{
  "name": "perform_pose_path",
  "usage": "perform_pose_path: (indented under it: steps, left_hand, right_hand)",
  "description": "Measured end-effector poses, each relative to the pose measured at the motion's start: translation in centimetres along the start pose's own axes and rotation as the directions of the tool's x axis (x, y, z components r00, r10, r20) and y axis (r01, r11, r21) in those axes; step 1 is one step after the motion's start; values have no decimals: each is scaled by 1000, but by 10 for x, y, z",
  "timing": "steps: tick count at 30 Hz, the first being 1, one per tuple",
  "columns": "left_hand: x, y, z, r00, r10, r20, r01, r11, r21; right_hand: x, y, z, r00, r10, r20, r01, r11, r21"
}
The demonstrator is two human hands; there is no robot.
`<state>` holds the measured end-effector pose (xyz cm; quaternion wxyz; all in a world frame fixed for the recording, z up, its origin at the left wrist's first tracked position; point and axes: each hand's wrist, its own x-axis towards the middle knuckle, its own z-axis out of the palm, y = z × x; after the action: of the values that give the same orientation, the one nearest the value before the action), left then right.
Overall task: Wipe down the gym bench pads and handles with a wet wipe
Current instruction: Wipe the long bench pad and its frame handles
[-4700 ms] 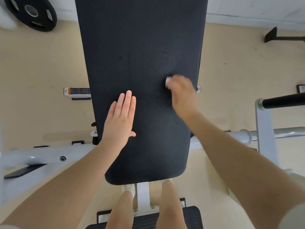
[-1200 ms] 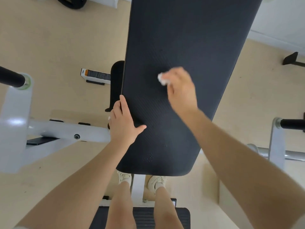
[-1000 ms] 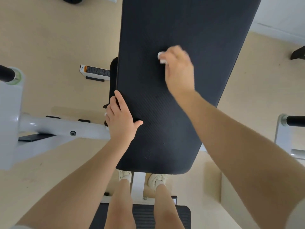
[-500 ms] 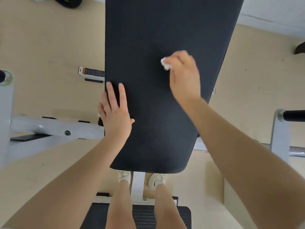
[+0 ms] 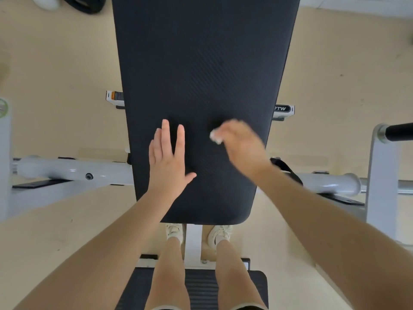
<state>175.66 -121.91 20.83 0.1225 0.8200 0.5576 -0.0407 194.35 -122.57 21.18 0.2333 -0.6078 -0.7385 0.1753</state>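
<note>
A long black bench pad [image 5: 201,63] runs from the top of the view down to the middle. My left hand [image 5: 168,157] lies flat on its lower left part, fingers straight. My right hand [image 5: 240,146] is blurred with motion and grips a small crumpled white wet wipe [image 5: 215,136] against the pad's lower right part. A second black pad [image 5: 201,287] lies at the bottom under my legs. A black handle grip [image 5: 400,132] sticks out at the right edge.
White frame tubes [image 5: 73,171] run out left and right [image 5: 328,182] under the pad, with a white upright post [image 5: 380,175] at the right. A black weight plate [image 5: 85,4] lies on the beige floor at top left. My feet stand either side of the white centre beam [image 5: 193,240].
My right hand has swept the wipe down the pad toward me. My left hand has shifted from the pad's left edge onto its surface and lies flat. The view has swung to centre the pad.
</note>
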Motion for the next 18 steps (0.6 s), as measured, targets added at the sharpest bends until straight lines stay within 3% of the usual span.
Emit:
perform_pose_path:
  steps: [3, 7, 9, 12, 14, 18]
  left_hand:
    - [1, 15, 7, 998, 36, 43, -39, 997, 64]
    - [2, 20, 13, 998, 18, 56, -25, 992, 127]
    - [2, 19, 16, 999, 17, 35, -22, 990, 143]
    - [2, 19, 19, 999, 25, 19, -28, 988, 153]
    - [2, 19, 19, 1000, 24, 20, -27, 985, 172]
    - [2, 23, 17, 999, -2, 40, -4, 989, 148]
  right_hand:
    - [50, 21, -45, 959, 202, -200, -207, 978, -8]
    - [74, 43, -60, 957, 235, -172, -247, 967, -57]
    - [58, 38, -40, 990, 137, -43, -142, 979, -144]
    - [-3, 23, -6, 983, 42, 181, -16, 990, -143]
    - [-50, 14, 10, 966, 25, 258, 3, 995, -104]
    - [-90, 14, 29, 906, -203, 371, 300, 927, -226]
